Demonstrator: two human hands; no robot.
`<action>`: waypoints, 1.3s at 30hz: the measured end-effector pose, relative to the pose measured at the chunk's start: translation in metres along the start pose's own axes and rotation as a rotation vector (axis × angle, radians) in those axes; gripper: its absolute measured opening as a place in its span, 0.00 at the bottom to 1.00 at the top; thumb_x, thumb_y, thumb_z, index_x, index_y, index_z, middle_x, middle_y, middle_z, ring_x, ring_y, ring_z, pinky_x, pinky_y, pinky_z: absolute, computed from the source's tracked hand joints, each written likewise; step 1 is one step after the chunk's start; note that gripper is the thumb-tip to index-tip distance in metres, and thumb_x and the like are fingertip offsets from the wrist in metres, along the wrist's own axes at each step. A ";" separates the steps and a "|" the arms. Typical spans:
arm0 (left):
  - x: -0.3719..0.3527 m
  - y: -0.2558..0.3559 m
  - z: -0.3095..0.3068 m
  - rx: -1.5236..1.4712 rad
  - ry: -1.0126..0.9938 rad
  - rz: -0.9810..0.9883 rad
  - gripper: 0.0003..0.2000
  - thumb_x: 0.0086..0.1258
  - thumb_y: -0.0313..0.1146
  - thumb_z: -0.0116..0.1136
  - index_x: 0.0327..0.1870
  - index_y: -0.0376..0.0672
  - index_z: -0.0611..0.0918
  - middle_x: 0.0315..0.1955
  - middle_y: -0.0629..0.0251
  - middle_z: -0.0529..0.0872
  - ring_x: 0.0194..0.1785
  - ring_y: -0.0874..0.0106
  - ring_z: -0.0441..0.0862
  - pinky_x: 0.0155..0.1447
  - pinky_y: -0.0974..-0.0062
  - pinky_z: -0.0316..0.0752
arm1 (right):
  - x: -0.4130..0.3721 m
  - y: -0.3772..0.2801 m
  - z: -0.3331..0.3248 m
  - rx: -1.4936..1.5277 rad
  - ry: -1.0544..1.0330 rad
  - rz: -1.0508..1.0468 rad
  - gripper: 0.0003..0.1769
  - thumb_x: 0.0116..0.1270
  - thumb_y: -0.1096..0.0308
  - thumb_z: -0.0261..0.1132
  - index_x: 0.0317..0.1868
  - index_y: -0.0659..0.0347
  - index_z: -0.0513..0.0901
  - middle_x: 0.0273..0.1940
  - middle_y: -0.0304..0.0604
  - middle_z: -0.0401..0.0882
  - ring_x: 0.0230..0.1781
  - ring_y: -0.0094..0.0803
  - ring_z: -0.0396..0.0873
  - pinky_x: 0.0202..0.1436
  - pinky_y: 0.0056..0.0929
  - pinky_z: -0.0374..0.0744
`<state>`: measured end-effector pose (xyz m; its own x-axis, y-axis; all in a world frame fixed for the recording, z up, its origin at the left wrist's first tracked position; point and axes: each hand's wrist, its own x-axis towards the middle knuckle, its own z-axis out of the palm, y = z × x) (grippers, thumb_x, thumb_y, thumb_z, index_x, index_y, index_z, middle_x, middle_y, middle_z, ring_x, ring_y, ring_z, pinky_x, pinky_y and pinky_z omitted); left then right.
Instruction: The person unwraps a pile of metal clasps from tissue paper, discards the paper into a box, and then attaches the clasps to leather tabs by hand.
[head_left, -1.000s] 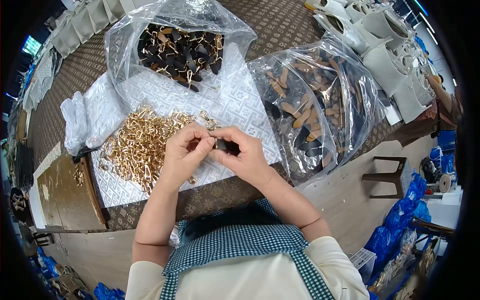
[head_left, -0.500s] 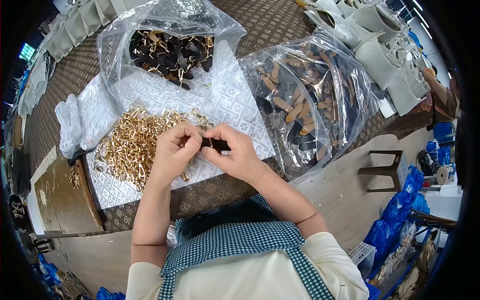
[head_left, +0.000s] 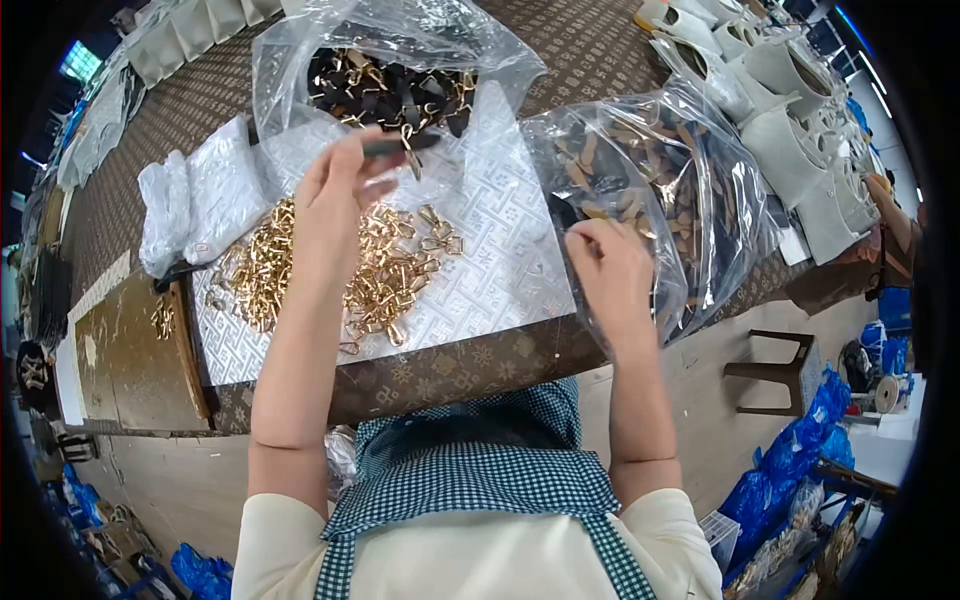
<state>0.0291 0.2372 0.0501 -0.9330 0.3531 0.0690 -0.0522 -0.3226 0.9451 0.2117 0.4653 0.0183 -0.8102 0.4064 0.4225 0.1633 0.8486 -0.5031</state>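
Fingers of my left hand [head_left: 345, 185] are blurred, with the near end of a black strap [head_left: 385, 147] at their tips. A gold snap hook [head_left: 412, 158] hangs on that strap, just in front of a plastic bag [head_left: 520, 70] holding several finished black straps with hooks [head_left: 390, 90]. Below this hand lies a heap of gold snap hooks [head_left: 385, 275]. My right hand [head_left: 615, 270] is at the near left side of another clear bag [head_left: 740, 200], which contains tan and black strap pieces [head_left: 690, 200]. Its fingers are curled together; what they grip is hidden.
White patterned sheeting [head_left: 510, 260] covers part of the brown table [head_left: 450, 375]. Folded plastic bags [head_left: 220, 190] and a wooden board [head_left: 140, 360] are on the left. Pale bags [head_left: 780, 130] line the far right. A stool [head_left: 780, 370] stands on the floor.
My hands were together over a black strap piece and have parted. The left moved up towards the bag of hooked straps with a strap; the right moved right to the bag of pieces.
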 end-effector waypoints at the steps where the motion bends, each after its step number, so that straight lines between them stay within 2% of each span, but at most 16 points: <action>1: 0.007 0.009 0.000 0.206 0.040 0.098 0.20 0.80 0.42 0.50 0.62 0.36 0.77 0.53 0.58 0.83 0.58 0.67 0.81 0.58 0.69 0.77 | 0.004 0.010 -0.003 -0.083 -0.017 0.073 0.07 0.62 0.68 0.69 0.38 0.61 0.85 0.36 0.46 0.83 0.38 0.42 0.80 0.45 0.37 0.78; 3: 0.006 0.011 -0.003 0.795 0.068 0.405 0.18 0.78 0.41 0.53 0.60 0.40 0.80 0.55 0.61 0.82 0.60 0.69 0.79 0.59 0.70 0.75 | 0.013 0.029 0.001 -0.279 0.141 -0.025 0.08 0.61 0.67 0.69 0.39 0.61 0.86 0.40 0.46 0.84 0.45 0.45 0.80 0.51 0.40 0.77; 4: 0.002 0.009 -0.007 0.917 -0.029 0.410 0.14 0.74 0.36 0.59 0.55 0.42 0.84 0.51 0.62 0.84 0.56 0.71 0.79 0.58 0.72 0.75 | 0.015 0.036 0.004 -0.293 0.122 -0.004 0.09 0.61 0.67 0.69 0.41 0.60 0.86 0.41 0.46 0.84 0.46 0.45 0.80 0.52 0.41 0.77; 6: -0.009 -0.013 -0.011 0.888 -0.321 0.306 0.11 0.69 0.30 0.62 0.51 0.42 0.86 0.49 0.62 0.84 0.53 0.68 0.80 0.57 0.71 0.75 | 0.014 0.044 0.011 -0.322 0.077 0.048 0.11 0.61 0.66 0.70 0.44 0.59 0.86 0.44 0.46 0.84 0.48 0.47 0.79 0.54 0.41 0.77; 7: -0.015 -0.021 -0.006 1.094 -0.407 0.503 0.10 0.66 0.27 0.62 0.48 0.42 0.86 0.49 0.64 0.85 0.53 0.64 0.79 0.57 0.68 0.75 | 0.016 0.045 0.012 -0.302 0.081 0.051 0.11 0.61 0.66 0.69 0.43 0.59 0.86 0.42 0.45 0.84 0.46 0.47 0.79 0.53 0.42 0.77; 10: -0.015 -0.044 -0.002 1.380 -0.479 0.631 0.10 0.65 0.27 0.61 0.47 0.44 0.87 0.45 0.68 0.84 0.56 0.61 0.75 0.58 0.65 0.74 | 0.015 0.045 0.012 -0.262 0.073 0.030 0.09 0.63 0.66 0.67 0.42 0.60 0.87 0.42 0.46 0.85 0.46 0.48 0.79 0.51 0.41 0.76; 13: -0.014 -0.041 -0.004 1.455 -0.535 0.519 0.08 0.65 0.29 0.61 0.43 0.43 0.86 0.41 0.66 0.82 0.53 0.61 0.74 0.58 0.65 0.72 | 0.008 0.031 0.008 -0.264 0.116 -0.039 0.08 0.65 0.69 0.66 0.41 0.61 0.86 0.40 0.47 0.84 0.43 0.48 0.79 0.48 0.42 0.76; 14: -0.014 -0.041 -0.005 1.432 -0.517 0.529 0.07 0.65 0.29 0.61 0.41 0.43 0.86 0.40 0.66 0.81 0.52 0.61 0.74 0.58 0.64 0.71 | 0.005 0.025 0.010 -0.190 0.172 -0.094 0.06 0.64 0.71 0.66 0.41 0.61 0.85 0.36 0.46 0.83 0.40 0.47 0.78 0.45 0.42 0.76; 19: -0.019 -0.044 -0.009 1.359 -0.420 0.540 0.02 0.63 0.31 0.63 0.32 0.44 0.82 0.39 0.67 0.81 0.52 0.64 0.74 0.58 0.62 0.68 | -0.010 -0.028 0.017 0.309 -0.030 -0.028 0.06 0.66 0.76 0.62 0.43 0.63 0.80 0.34 0.48 0.82 0.37 0.46 0.77 0.41 0.38 0.76; 22: -0.026 -0.031 -0.009 1.139 -0.434 0.402 0.04 0.64 0.30 0.64 0.37 0.43 0.84 0.38 0.64 0.83 0.49 0.64 0.78 0.57 0.64 0.71 | -0.016 -0.047 0.025 0.760 -0.322 0.297 0.06 0.72 0.74 0.58 0.46 0.66 0.78 0.28 0.42 0.80 0.28 0.27 0.78 0.35 0.28 0.75; 26: -0.038 -0.016 -0.002 0.696 -0.470 0.148 0.10 0.63 0.26 0.67 0.45 0.40 0.85 0.39 0.63 0.85 0.47 0.67 0.83 0.52 0.70 0.77 | -0.019 -0.056 0.038 0.842 -0.378 0.368 0.08 0.74 0.72 0.56 0.47 0.66 0.77 0.26 0.36 0.75 0.27 0.19 0.72 0.33 0.23 0.72; 29: -0.042 -0.024 -0.001 0.547 -0.534 0.125 0.10 0.62 0.24 0.67 0.44 0.39 0.84 0.39 0.63 0.86 0.46 0.68 0.83 0.53 0.71 0.77 | -0.019 -0.062 0.039 1.024 -0.390 0.409 0.08 0.74 0.72 0.55 0.48 0.66 0.77 0.25 0.35 0.73 0.26 0.18 0.69 0.32 0.22 0.71; 30: -0.041 -0.025 -0.002 0.611 -0.580 0.258 0.11 0.61 0.23 0.66 0.45 0.38 0.84 0.39 0.62 0.86 0.45 0.69 0.84 0.52 0.73 0.78 | -0.019 -0.063 0.040 1.026 -0.396 0.402 0.08 0.74 0.72 0.55 0.49 0.66 0.77 0.25 0.34 0.73 0.26 0.18 0.68 0.31 0.22 0.70; 33: -0.044 -0.024 0.000 0.547 -0.595 0.151 0.10 0.63 0.24 0.66 0.45 0.37 0.84 0.40 0.63 0.86 0.44 0.72 0.83 0.52 0.74 0.78 | -0.020 -0.063 0.042 1.010 -0.368 0.362 0.09 0.74 0.73 0.55 0.50 0.64 0.77 0.26 0.34 0.72 0.25 0.17 0.67 0.30 0.21 0.69; 36: -0.047 -0.029 0.002 0.302 -0.537 -0.085 0.09 0.64 0.27 0.68 0.44 0.37 0.84 0.37 0.69 0.86 0.39 0.79 0.81 0.46 0.78 0.77 | -0.025 -0.068 0.042 0.909 -0.286 0.263 0.10 0.74 0.74 0.55 0.52 0.63 0.78 0.26 0.36 0.73 0.25 0.19 0.68 0.30 0.22 0.70; 39: -0.045 -0.034 0.002 0.322 -0.502 -0.277 0.09 0.65 0.30 0.70 0.41 0.37 0.84 0.33 0.74 0.85 0.35 0.85 0.77 0.40 0.83 0.73 | -0.027 -0.077 0.036 0.810 -0.243 0.154 0.13 0.73 0.74 0.57 0.56 0.61 0.78 0.27 0.40 0.76 0.24 0.22 0.70 0.30 0.23 0.71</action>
<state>0.0731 0.2340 0.0154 -0.6170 0.7772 -0.1233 -0.0842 0.0906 0.9923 0.2007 0.3769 0.0183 -0.9251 0.3351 0.1785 -0.0957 0.2492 -0.9637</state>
